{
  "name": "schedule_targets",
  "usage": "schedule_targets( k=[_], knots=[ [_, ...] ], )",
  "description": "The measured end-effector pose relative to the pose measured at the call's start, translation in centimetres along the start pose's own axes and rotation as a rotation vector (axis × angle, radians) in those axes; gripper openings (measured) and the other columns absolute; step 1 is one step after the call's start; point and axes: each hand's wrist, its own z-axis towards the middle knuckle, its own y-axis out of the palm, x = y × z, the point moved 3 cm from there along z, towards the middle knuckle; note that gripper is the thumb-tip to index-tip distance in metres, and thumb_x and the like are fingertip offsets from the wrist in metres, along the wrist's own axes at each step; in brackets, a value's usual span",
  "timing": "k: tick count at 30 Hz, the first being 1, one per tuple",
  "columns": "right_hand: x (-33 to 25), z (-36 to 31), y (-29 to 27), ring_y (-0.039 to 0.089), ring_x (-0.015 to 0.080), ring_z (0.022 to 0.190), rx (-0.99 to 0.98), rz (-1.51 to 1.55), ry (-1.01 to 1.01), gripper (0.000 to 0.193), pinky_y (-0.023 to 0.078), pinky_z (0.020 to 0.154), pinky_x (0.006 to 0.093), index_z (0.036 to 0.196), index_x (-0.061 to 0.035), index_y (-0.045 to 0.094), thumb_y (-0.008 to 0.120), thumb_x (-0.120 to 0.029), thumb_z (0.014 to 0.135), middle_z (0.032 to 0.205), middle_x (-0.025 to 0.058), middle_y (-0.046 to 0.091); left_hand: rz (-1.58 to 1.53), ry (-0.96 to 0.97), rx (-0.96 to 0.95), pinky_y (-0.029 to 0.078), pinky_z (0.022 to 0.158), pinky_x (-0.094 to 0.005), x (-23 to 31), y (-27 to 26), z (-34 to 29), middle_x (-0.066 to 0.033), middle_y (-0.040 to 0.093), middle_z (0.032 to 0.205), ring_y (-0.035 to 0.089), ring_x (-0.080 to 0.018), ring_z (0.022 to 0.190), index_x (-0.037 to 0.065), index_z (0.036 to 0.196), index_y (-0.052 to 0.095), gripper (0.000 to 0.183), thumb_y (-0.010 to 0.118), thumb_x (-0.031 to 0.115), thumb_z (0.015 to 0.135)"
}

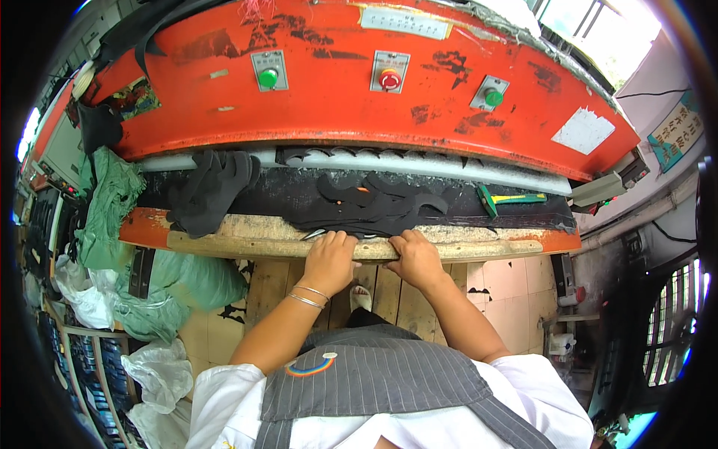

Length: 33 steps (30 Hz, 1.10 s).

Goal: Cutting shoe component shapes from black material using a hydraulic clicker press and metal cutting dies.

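Both my hands rest on the worn wooden front ledge (486, 241) of a red machine. My left hand (330, 260), with two bangles at the wrist, curls its fingers over the top of the ledge. Level with it to the right, my right hand (416, 258) grips the ledge the same way. Just beyond the fingers lies a loose heap of curved black cut pieces (374, 206). A small pointed metal thing (315, 233) sticks out beside my left fingers; its kind is hard to tell. The undersides of both hands are hidden.
A stack of black cut pieces (213, 187) hangs onto the ledge at the left. A green-and-yellow hammer-like tool (512, 199) lies at the right of the black bed. The red panel (321, 97) carries green and red push buttons. Green sacks (187, 280) stand at the lower left.
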Motion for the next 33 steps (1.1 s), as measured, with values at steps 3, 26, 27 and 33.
schedule_targets(
  k=[3,26,27,33],
  knots=[
    [-0.2,-0.1,0.1,0.058,0.0292,0.096,-0.024,0.007,-0.001,0.043,0.050,0.083,0.0382,0.099,-0.0072,0.065,0.083,-0.021,0.063,0.094,0.0104,0.058,-0.043,-0.025,-0.082,0.044,0.084,-0.0388,-0.4,-0.4,0.2,-0.0088,0.055,0.094,0.054,-0.0277,0.095,0.007,0.105,0.062,0.040,0.078,0.021,0.072],
    [5.3,21.6,5.0,0.057,0.0301,0.082,0.214,0.152,0.004,0.020,0.048,0.073,0.0398,0.071,-0.0012,0.067,0.079,-0.017,0.071,0.080,0.0110,0.062,-0.183,0.043,0.078,0.031,0.112,-0.0471,-15.2,5.8,13.7,-0.0116,0.053,0.136,0.043,-0.0318,0.132,0.011,0.128,0.059,0.046,0.068,0.023,0.084],
    [5.3,21.6,4.9,0.057,0.0301,0.082,0.202,0.149,0.004,0.020,0.048,0.073,0.0398,0.071,-0.0012,0.067,0.079,-0.017,0.071,0.080,0.0110,0.062,-0.192,0.034,0.076,0.031,0.112,-0.0471,-15.4,6.1,13.5,-0.0116,0.053,0.136,0.043,-0.0318,0.132,0.011,0.128,0.059,0.046,0.068,0.023,0.084],
    [5.6,23.0,3.8,0.056,0.0296,0.077,0.178,0.184,-0.047,0.021,0.048,0.070,0.0393,0.063,-0.0019,0.064,0.080,-0.014,0.069,0.077,0.0095,0.062,-0.167,0.052,0.106,0.031,0.112,-0.0458,-15.9,6.8,14.2,-0.0095,0.053,0.137,0.042,-0.0295,0.133,0.011,0.128,0.059,0.045,0.066,0.026,0.086]
  ],
)
